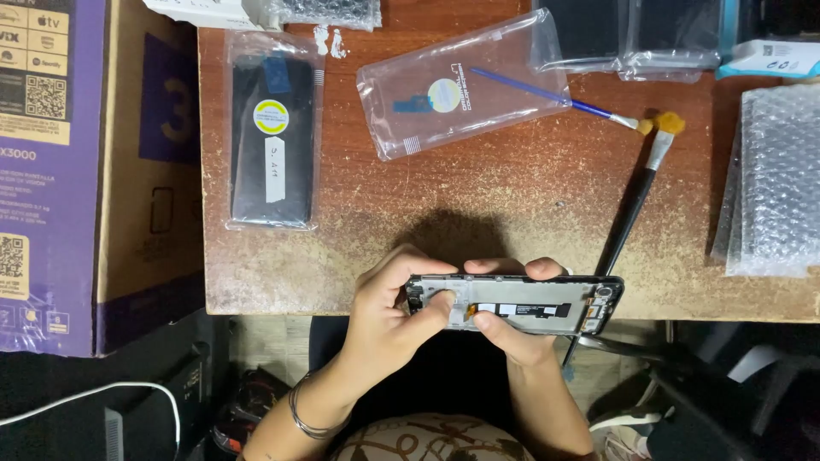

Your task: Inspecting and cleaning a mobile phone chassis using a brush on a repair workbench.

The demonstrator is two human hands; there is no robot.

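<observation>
Low in the middle of the frame, both hands hold an opened phone frame [515, 303], a long black-edged chassis with a silvery inner plate, lying sideways just over the near edge of the worn wooden table [478, 213]. The left hand [389, 312] is curled around the frame's left end, thumb pressed onto the inner plate. The right hand [512, 329] closes on the frame from below, fingers wrapped over its far edge and thumb resting on the plate near the middle. A black-handled brush [632, 205] runs diagonally from behind the frame's right end toward the upper right, its bristles near those of a blue-handled brush [555, 96]. That thinner brush lies across a clear plastic pouch [461, 85] at upper centre. A bagged dark phone part [273, 128] lies at upper left, beside a cardboard box [94, 171].
</observation>
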